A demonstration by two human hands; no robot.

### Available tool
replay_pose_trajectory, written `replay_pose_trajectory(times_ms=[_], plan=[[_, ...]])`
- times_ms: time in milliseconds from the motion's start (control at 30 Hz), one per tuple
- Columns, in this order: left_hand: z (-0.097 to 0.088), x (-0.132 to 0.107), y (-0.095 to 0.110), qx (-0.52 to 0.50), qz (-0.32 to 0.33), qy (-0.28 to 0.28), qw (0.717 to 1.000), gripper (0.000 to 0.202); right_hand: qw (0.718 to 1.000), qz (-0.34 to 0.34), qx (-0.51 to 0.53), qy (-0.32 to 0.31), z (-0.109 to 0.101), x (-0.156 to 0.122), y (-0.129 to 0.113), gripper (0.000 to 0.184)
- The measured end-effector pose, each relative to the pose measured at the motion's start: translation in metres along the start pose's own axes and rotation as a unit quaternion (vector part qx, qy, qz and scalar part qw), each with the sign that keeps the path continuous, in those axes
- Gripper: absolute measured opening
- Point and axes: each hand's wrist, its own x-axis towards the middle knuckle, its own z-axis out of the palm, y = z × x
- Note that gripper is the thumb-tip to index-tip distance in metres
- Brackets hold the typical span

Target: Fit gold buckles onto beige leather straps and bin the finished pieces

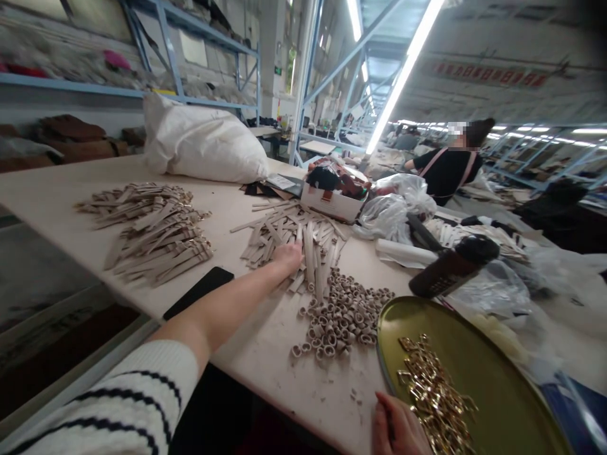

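My left hand (pixel 288 256) reaches out to a pile of flat beige straps (pixel 270 234). Its fingers are closed at a pale strap (pixel 300 234) that points away from me. At the bottom edge my right hand (pixel 401 430) lies beside the rim of a round olive-gold tray (pixel 497 379), fingers curled together; what they hold, if anything, is hidden. In the tray lies a heap of shiny gold buckles (pixel 439 392). Between my hands, many small beige loops (pixel 341 316) are heaped on the table (pixel 265 341).
Straps with gold buckles (pixel 161 230) are stacked at left, near a black flat object (pixel 199 292). Behind stand a white sack (pixel 203 142) and a filled white box (pixel 332 203). A dark bottle (pixel 453 268) leans by the tray. A person (pixel 446 167) is farther back right.
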Motion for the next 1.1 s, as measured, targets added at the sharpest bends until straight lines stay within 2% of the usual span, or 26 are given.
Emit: replay_pose_trajectory(times_ms=[100, 200, 300, 367, 433, 467, 533, 600, 700, 800, 833, 867, 933, 1000, 1033, 1100], plan=[[0.002, 0.009, 0.01, -0.032, -0.036, -0.003, 0.999, 0.032, 0.999, 0.041, 0.006, -0.025, -0.012, 0.005, -0.01, 0.023], [-0.008, -0.003, 0.016, -0.08, -0.033, 0.001, 0.996, 0.03, 0.995, 0.082, 0.022, -0.045, -0.018, 0.009, -0.018, 0.022], [-0.022, -0.045, 0.027, -0.138, -0.011, -0.01, 0.99, 0.03, 0.992, 0.112, 0.05, -0.042, -0.022, 0.01, -0.02, 0.023], [-0.031, -0.089, 0.035, -0.204, 0.013, -0.062, 0.977, 0.028, 0.982, 0.153, 0.104, -0.025, -0.025, 0.01, -0.022, 0.029], [-0.037, -0.139, 0.042, -0.356, 0.027, -0.183, 0.916, 0.023, 0.955, 0.206, 0.211, -0.003, -0.031, 0.011, -0.027, 0.041], [-0.039, -0.164, 0.045, -0.393, 0.019, -0.244, 0.886, 0.02, 0.932, 0.232, 0.279, 0.008, -0.035, 0.012, -0.031, 0.046], [-0.04, -0.208, 0.049, -0.426, -0.007, -0.346, 0.836, 0.016, 0.872, 0.283, 0.4, 0.018, -0.043, 0.015, -0.042, 0.047], [-0.037, -0.24, 0.051, -0.439, -0.051, -0.408, 0.799, 0.014, 0.824, 0.325, 0.464, 0.002, -0.049, 0.017, -0.054, 0.039], [-0.031, -0.265, 0.058, -0.466, -0.118, -0.468, 0.741, 0.017, 0.795, 0.353, 0.49, -0.061, -0.052, 0.018, -0.07, 0.032], [-0.024, -0.268, 0.068, -0.542, -0.156, -0.495, 0.661, 0.025, 0.775, 0.343, 0.506, -0.16, -0.045, 0.019, -0.076, 0.037], [-0.022, -0.267, 0.07, -0.565, -0.167, -0.489, 0.643, 0.025, 0.78, 0.333, 0.497, -0.182, -0.041, 0.022, -0.076, 0.04], [-0.02, -0.265, 0.072, -0.581, -0.18, -0.479, 0.633, 0.024, 0.799, 0.319, 0.473, -0.189, -0.037, 0.026, -0.074, 0.042], [-0.018, -0.261, 0.073, -0.598, -0.21, -0.45, 0.629, 0.019, 0.875, 0.264, 0.371, -0.163, -0.028, 0.037, -0.067, 0.039], [-0.018, -0.257, 0.071, -0.606, -0.238, -0.426, 0.628, 0.016, 0.948, 0.159, 0.234, -0.143, -0.019, 0.053, -0.058, 0.032], [-0.019, -0.255, 0.069, -0.607, -0.248, -0.418, 0.628, 0.015, 0.969, 0.097, 0.172, -0.149, -0.014, 0.061, -0.053, 0.031], [-0.02, -0.252, 0.065, -0.61, -0.261, -0.408, 0.628, 0.014, 0.981, -0.001, 0.079, -0.179, -0.007, 0.075, -0.045, 0.033]])
